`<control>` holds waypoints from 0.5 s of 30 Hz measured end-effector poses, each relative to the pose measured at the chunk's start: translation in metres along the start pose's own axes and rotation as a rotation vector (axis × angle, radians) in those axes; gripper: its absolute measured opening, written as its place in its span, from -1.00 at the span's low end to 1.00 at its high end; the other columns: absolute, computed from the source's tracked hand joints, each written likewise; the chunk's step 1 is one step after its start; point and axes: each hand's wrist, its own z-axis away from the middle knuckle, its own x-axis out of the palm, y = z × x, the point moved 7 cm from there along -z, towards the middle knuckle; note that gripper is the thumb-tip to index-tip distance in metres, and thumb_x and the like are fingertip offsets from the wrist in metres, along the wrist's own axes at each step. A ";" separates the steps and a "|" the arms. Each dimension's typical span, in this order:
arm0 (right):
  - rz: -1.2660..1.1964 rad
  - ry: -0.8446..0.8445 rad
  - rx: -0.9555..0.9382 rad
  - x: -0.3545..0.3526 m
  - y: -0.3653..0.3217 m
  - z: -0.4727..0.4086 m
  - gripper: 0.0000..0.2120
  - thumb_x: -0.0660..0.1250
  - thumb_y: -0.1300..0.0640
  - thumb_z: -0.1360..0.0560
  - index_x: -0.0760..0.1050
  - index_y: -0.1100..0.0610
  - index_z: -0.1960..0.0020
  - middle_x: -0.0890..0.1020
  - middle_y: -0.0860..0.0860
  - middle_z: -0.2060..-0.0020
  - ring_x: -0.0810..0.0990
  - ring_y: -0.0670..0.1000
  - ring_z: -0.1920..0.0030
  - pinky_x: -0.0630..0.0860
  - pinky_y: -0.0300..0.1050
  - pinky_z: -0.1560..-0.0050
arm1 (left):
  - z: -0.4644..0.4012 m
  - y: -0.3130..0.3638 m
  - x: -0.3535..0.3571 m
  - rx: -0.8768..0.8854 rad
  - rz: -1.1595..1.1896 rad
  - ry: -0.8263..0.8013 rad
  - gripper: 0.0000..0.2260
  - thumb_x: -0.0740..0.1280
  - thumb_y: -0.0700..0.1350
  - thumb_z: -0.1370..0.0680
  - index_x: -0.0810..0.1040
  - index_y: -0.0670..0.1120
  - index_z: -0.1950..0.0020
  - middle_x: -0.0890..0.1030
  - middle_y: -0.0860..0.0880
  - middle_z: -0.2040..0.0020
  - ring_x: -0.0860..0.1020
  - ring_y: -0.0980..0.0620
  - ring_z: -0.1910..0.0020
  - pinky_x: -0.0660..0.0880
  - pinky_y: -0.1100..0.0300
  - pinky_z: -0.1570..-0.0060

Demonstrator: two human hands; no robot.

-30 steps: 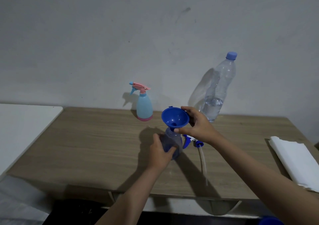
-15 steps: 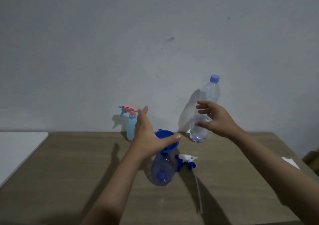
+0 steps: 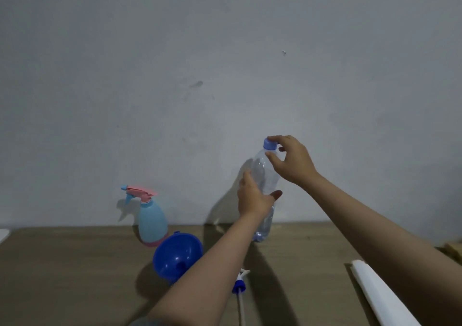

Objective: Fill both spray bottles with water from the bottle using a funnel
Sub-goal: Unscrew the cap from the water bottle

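**Both hands on the water bottle**

My left hand (image 3: 255, 198) wraps around the middle of the clear water bottle (image 3: 265, 180), fingers curled behind it and thumb pressed across the front. My right hand (image 3: 292, 160) is up at the top, thumb and fingers pinching the blue cap (image 3: 270, 145). The cap sits on the neck. The bottle stands upright at the back of the table (image 3: 75, 270), close to the wall (image 3: 225, 63), and there is water in its lower part, just above the base.

Down in front, the blue funnel (image 3: 176, 255) sits with its wide mouth tipped toward me. My left forearm crosses right over the spot below it, so I cannot tell from here what the funnel is resting in. Only a sliver of something shows under its edge.

To the left, the light blue spray bottle (image 3: 152, 222) stands upright near the wall, its pink trigger head (image 3: 140, 192) screwed on, nozzle pointing left. It is just behind the funnel, apart from it.

Between my arms, a loose spray head (image 3: 240, 282) lies on the table, white and blue, with its pale dip tube (image 3: 241, 308) trailing toward me.

Off to the right, a folded white cloth (image 3: 385, 298) lies on the table, partly under my right forearm.
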 end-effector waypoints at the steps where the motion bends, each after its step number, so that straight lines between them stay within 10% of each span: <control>1: -0.017 0.018 -0.009 -0.001 0.002 -0.001 -0.66 0.40 0.08 -0.48 0.51 0.08 -0.24 0.58 0.05 -0.14 0.58 0.04 -0.07 0.54 -0.04 -0.12 | -0.003 -0.002 0.006 0.000 0.023 0.025 -0.20 0.55 -0.05 -0.35 0.15 0.00 -0.44 0.36 -0.03 -0.38 0.36 -0.05 -0.34 0.39 0.13 -0.16; 6: -0.140 0.154 0.001 -0.008 0.008 0.000 -0.82 0.48 0.13 -0.42 0.57 0.13 0.01 0.60 0.02 0.08 0.60 0.00 0.13 0.49 -0.38 0.13 | -0.004 -0.003 0.019 0.019 0.037 0.222 -0.39 0.51 -0.10 -0.39 0.23 -0.02 -0.29 0.47 -0.01 -0.24 0.48 0.00 -0.12 0.49 0.14 0.01; 15: -0.248 0.268 -0.066 -0.053 -0.012 0.035 -0.82 0.55 0.16 -0.33 0.63 0.13 0.09 0.65 0.01 0.17 0.63 -0.05 0.18 0.62 -0.17 0.19 | 0.035 0.013 0.012 0.096 0.143 0.197 -0.36 0.58 -0.01 -0.29 0.17 0.21 -0.09 0.50 0.08 -0.13 0.53 0.04 -0.05 0.55 0.21 0.13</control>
